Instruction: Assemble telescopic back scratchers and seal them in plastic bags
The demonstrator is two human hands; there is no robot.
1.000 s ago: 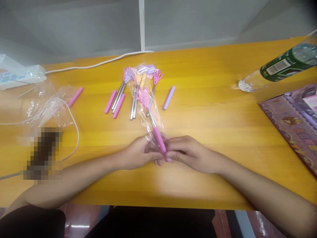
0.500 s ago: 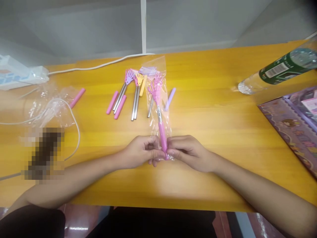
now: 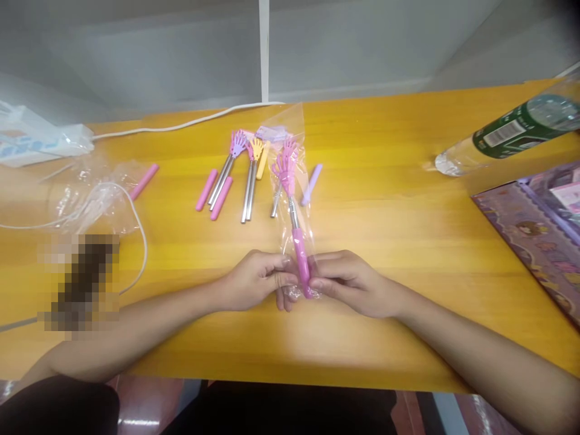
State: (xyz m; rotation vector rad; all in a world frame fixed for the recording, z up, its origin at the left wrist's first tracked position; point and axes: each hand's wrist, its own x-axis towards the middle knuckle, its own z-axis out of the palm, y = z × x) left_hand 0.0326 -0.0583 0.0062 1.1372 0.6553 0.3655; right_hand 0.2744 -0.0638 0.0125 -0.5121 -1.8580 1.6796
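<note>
A pink back scratcher (image 3: 299,249) with a hand-shaped head and a metal shaft lies inside a clear plastic bag (image 3: 296,118). My left hand (image 3: 258,280) pinches the bag's near end, left of the handle. On the other side my right hand (image 3: 351,283) grips the bag and the handle's bottom end between thumb and fingers. Beyond my hands, back scratcher heads on metal shafts lie on the table, a purple one (image 3: 237,144) and an orange one (image 3: 256,148) among them. Loose pink handles (image 3: 222,198), an orange handle (image 3: 263,161) and a lilac handle (image 3: 312,184) lie beside them.
Crumpled plastic (image 3: 81,199), a white cable (image 3: 142,226) and another pink handle (image 3: 145,181) lie on the left. A white power strip (image 3: 40,136) sits behind them. At the right are a water bottle (image 3: 507,134) on its side and a purple printed box (image 3: 530,235).
The near end of the scratcher handle has shifted slightly right and toward me, against my right fingers. My left thumb has moved a little left, away from the handle.
</note>
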